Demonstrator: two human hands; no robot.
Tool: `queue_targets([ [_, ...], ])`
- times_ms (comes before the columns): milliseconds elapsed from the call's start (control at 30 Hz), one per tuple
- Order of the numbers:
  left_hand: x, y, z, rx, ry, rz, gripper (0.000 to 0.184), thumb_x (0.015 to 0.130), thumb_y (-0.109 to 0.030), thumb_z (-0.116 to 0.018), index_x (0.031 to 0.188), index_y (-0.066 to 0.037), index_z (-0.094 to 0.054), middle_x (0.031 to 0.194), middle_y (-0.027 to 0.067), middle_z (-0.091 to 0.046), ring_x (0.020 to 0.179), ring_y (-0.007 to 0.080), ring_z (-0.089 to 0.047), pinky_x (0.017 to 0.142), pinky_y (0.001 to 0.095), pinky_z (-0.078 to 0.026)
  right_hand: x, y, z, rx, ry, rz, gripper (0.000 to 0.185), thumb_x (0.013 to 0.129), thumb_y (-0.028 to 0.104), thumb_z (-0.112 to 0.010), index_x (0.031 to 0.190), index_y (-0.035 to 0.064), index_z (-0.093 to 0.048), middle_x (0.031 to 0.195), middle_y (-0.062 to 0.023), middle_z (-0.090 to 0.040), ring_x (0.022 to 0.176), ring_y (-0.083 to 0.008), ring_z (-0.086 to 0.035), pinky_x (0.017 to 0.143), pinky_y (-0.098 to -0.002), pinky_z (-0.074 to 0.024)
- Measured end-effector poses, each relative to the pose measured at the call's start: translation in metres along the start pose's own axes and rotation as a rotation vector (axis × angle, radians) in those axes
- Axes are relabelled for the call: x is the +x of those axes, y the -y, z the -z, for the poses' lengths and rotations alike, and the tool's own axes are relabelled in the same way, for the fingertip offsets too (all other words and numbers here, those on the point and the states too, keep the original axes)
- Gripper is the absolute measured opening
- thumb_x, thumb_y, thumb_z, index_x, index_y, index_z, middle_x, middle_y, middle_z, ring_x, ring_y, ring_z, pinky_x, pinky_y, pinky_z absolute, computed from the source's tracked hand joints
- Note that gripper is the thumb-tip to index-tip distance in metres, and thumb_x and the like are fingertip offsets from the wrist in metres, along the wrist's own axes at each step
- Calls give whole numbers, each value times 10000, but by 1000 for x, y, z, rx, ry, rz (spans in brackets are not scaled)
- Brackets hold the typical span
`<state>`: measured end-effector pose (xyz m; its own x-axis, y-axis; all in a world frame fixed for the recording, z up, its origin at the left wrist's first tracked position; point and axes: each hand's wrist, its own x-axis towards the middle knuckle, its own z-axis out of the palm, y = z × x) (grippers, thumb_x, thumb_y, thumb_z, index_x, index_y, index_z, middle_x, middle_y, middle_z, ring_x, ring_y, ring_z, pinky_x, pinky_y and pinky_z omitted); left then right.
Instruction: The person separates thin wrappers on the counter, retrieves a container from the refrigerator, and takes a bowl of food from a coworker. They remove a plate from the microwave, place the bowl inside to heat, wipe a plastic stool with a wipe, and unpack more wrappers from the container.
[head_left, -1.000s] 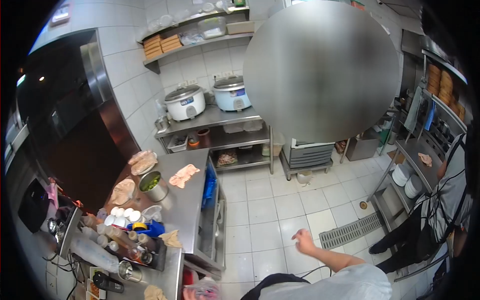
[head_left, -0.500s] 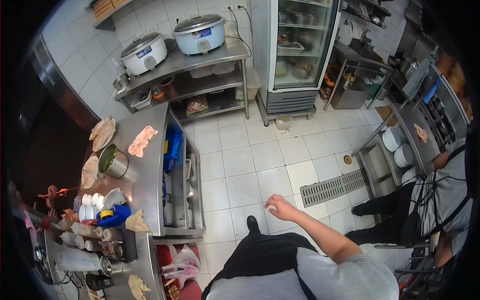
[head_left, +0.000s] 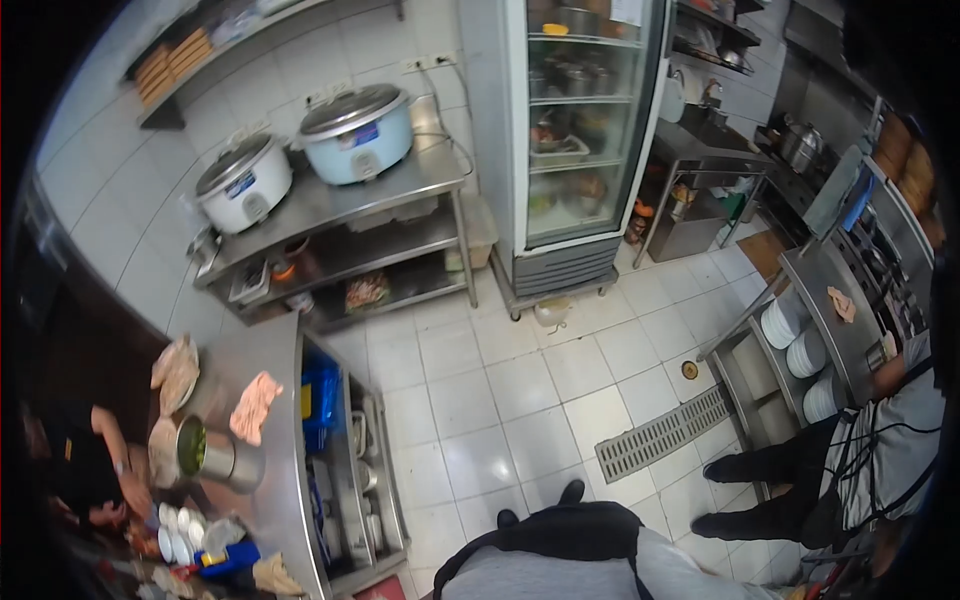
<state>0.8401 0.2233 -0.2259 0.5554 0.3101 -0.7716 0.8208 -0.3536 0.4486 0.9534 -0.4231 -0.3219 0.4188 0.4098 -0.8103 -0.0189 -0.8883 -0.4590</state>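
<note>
1. Centrally, one tall fridge (head_left: 580,130) with a glass door rises at the back, its shelves holding containers.
2. One steel desk (head_left: 280,360) runs along the left, nearest the wearer's body, with blue items and containers on its lower shelves.
3. One steel table (head_left: 430,168) stands at the back wall, with two shelves beneath.
4. Two other people are visible: one in a grey top (head_left: 885,450) at the right counter (head_left: 828,275), one in a black top (head_left: 80,455) beyond the desk, arm lowered toward its edge.
5. Two rice cookers sit side by side on the steel table: one light blue (head_left: 357,138), one white (head_left: 245,188).
6. One long floor grate (head_left: 665,432) lies near one round drain (head_left: 689,370).
7. Three stacks of white plates (head_left: 806,354) stand below the right counter's top.
8. One metal pot (head_left: 222,460) holding green food rests on the desk.
9. Two pink cloths show: one cloth on the desk (head_left: 256,408), just beside the pot, and one cloth on the right counter (head_left: 841,304).
10. Two dark shoes (head_left: 571,492) show beyond the wearer's dark apron (head_left: 590,530).
11. The wearer's left hand and right hand are both out of view, so how their fingers are held cannot be told.
</note>
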Motion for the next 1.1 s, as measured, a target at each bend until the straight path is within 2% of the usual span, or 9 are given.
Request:
queue_targets([
  [100,41,-47,4,67,37,7,464,913,-409,-481,1195,-46,-551,1202,219,-552,1119,360,-518,922,479,-432,-5,63,24,719,82,-463,375,788,328,-586,1102,123,-600,1096,-121,-633,1005,-330,-594,898,-423,-456],
  [367,120,-184,5,82,39,-26,471,907,-418,-476,1180,-46,-570,1204,223,-557,1132,367,-517,937,490,-415,76,97,216,1515,186,-338,466,921,431,-469,1275,127,-459,1202,-145,-563,959,-386,-593,893,-510,-445],
  [467,139,-231,7,26,5,-43,474,904,-421,-474,1175,-46,-577,1205,225,-559,1136,370,-517,943,495,-409,108,132,384,1496,-18,-82,445,937,416,-466,1269,123,-424,1116,-119,-575,910,-417,-591,793,-550,-470],
  [533,149,-257,9,-5,-9,-43,476,902,-423,-472,1171,-46,-582,1206,226,-560,1139,372,-516,947,497,-405,120,208,486,1083,-312,-161,359,965,326,-418,1235,90,-441,1077,-122,-582,927,-329,-615,741,-482,-497],
  [600,161,-280,11,-18,-11,-27,478,901,-426,-471,1167,-45,-586,1206,227,-562,1143,374,-516,951,500,-401,145,266,562,972,-470,19,320,953,300,-442,1196,93,-465,1054,-113,-596,903,-297,-639,695,-437,-502],
  [700,187,-303,17,-6,13,24,482,898,-429,-469,1161,-45,-594,1207,228,-564,1147,377,-516,956,504,-395,180,350,632,1010,-443,261,313,938,256,-478,1207,97,-478,1065,-96,-601,917,-274,-645,710,-415,-500],
  [967,270,-351,40,118,115,51,492,892,-438,-463,1146,-45,-613,1210,232,-569,1160,385,-514,972,516,-379,245,403,693,344,-20,192,322,899,243,-577,1181,91,-549,1020,-61,-644,919,-222,-666,709,-400,-519],
  [1067,312,-392,50,105,-98,-219,496,889,-442,-461,1141,-45,-620,1210,234,-570,1164,388,-514,977,520,-373,250,385,769,376,-149,245,298,886,223,-576,1155,96,-578,1020,-44,-649,882,-197,-662,690,-378,-523],
  [1100,324,-426,64,61,-357,-207,509,877,-464,-462,1008,-11,-654,1029,250,-634,1012,384,-594,893,440,-460,243,391,805,359,-243,268,288,882,216,-573,1143,95,-585,1018,-42,-649,865,-191,-658,682,-375,-525],
])
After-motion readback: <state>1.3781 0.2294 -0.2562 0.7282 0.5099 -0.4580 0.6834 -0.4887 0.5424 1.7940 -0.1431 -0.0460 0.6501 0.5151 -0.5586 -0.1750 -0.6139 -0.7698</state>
